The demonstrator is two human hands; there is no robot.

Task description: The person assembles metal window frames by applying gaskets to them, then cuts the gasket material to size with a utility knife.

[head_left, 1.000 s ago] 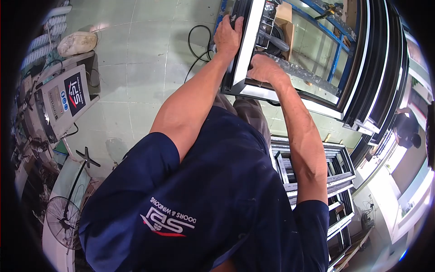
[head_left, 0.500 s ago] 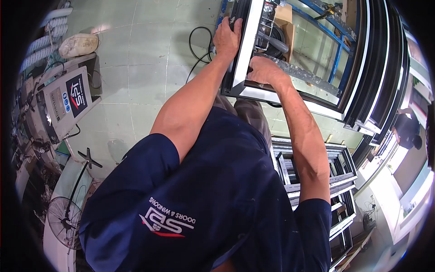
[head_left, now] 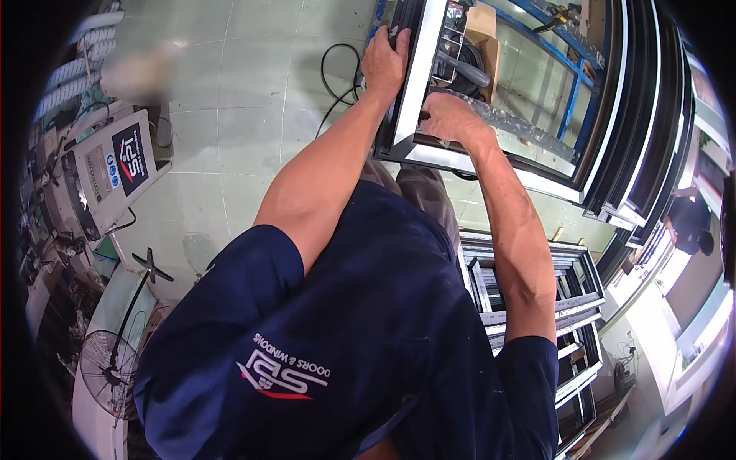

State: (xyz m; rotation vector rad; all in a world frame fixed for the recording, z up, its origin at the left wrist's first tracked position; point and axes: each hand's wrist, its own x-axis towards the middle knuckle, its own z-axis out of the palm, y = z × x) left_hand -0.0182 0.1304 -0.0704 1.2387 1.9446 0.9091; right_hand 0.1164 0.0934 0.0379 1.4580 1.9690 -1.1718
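A black and white window frame [head_left: 418, 73] stands in front of me, with its near corner close to my legs. My left hand [head_left: 384, 65] grips the black outer side of the frame, its thumb apart from the fingers. On the inner side, near the corner, my right hand [head_left: 452, 119] is closed with curled fingers against the profile. What it pinches, if anything, is too small to make out. Just past the right hand, a grey-handled tool [head_left: 468, 73] lies over a coil of black cable inside the frame opening.
More dark frames [head_left: 648, 100] stand to the right, and others are stacked [head_left: 567, 307] below my right arm. Blue metal bars [head_left: 567, 107] show through the opening. A black cable [head_left: 330, 65] loops on the tiled floor. At left are a machine [head_left: 115, 172] and a fan [head_left: 111, 376]. A person [head_left: 688, 222] is far right.
My right hand shifts very slightly at the inner corner. My left hand and the frame stay in place. The pale container at the far left now looks blurred.
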